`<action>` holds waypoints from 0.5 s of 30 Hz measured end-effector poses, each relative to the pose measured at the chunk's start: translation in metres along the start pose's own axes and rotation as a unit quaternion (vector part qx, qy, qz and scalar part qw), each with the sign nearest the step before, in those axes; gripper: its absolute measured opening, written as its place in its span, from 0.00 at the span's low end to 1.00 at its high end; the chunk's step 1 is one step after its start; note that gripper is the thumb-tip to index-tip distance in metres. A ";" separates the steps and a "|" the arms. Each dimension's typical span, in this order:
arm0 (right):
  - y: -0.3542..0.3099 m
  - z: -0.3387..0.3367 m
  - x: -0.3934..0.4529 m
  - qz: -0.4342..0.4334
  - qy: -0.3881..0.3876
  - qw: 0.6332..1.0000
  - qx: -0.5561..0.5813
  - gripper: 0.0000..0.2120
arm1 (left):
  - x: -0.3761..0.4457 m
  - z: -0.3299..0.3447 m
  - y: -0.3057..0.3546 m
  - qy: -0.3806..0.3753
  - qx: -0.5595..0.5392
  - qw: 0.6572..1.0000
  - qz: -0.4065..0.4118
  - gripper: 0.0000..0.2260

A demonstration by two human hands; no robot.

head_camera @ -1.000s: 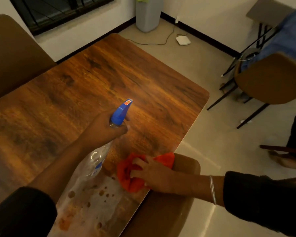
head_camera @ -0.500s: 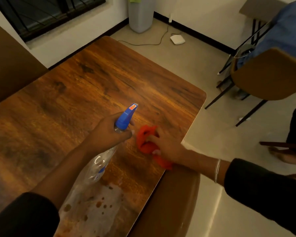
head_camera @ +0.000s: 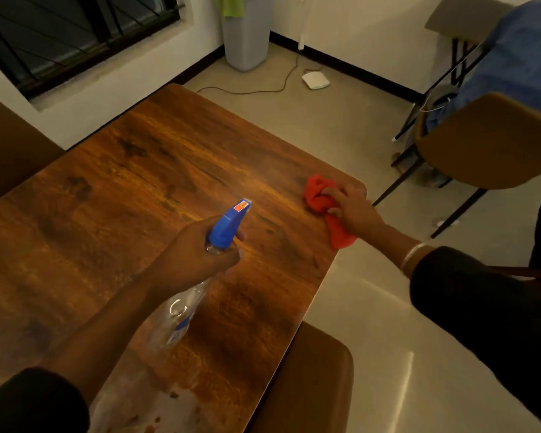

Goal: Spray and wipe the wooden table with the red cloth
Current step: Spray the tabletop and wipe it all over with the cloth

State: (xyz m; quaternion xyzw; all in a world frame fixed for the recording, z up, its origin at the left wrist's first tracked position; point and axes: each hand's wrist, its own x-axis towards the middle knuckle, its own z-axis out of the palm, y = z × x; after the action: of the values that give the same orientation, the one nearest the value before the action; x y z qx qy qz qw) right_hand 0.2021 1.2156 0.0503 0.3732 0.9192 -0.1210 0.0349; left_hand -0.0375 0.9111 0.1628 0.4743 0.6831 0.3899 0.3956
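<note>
Two hands work: the right hand (head_camera: pixel 353 210) grips the bunched red cloth (head_camera: pixel 320 198) at the brown wooden table's (head_camera: pixel 107 214) far right corner to rub it, while the left hand (head_camera: pixel 191 260) squeezes the clear spray bottle with blue top (head_camera: pixel 225 228), ready to wet more wood.

the broad brown wooden table top (head_camera: pixel 113 195) lies bare to the left and far side. on its right far corner a bunched red cloth (head_camera: pixel 317 195) sits under the right hand (head_camera: pixel 352 207). a brown padded chair back (head_camera: pixel 313 379) presses against the near right edge.
</note>
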 end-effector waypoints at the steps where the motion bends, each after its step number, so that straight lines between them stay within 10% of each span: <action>1: 0.009 0.000 0.009 0.047 0.022 0.999 0.004 0.24 | 0.005 0.000 0.000 -0.003 0.001 1.000 -0.003 0.11; 6: -0.007 0.019 0.024 0.103 0.092 0.986 0.095 0.24 | 0.027 -0.009 -0.003 0.007 -0.009 1.000 0.009 0.10; 12: 0.005 0.050 -0.032 -0.151 -0.010 0.987 0.043 0.25 | 0.055 -0.021 -0.010 0.015 -0.021 0.999 0.019 0.11; 15: 0.032 0.030 0.011 -0.044 0.041 0.998 0.031 0.26 | 0.059 -0.025 -0.010 0.010 -0.028 0.999 0.021 0.11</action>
State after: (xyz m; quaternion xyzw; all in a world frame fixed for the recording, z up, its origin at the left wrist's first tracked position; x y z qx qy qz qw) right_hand 0.2157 1.2379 0.0129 0.3383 0.9311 -0.1353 -0.0198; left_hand -0.0781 0.9605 0.1530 0.4730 0.6660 0.4219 0.3935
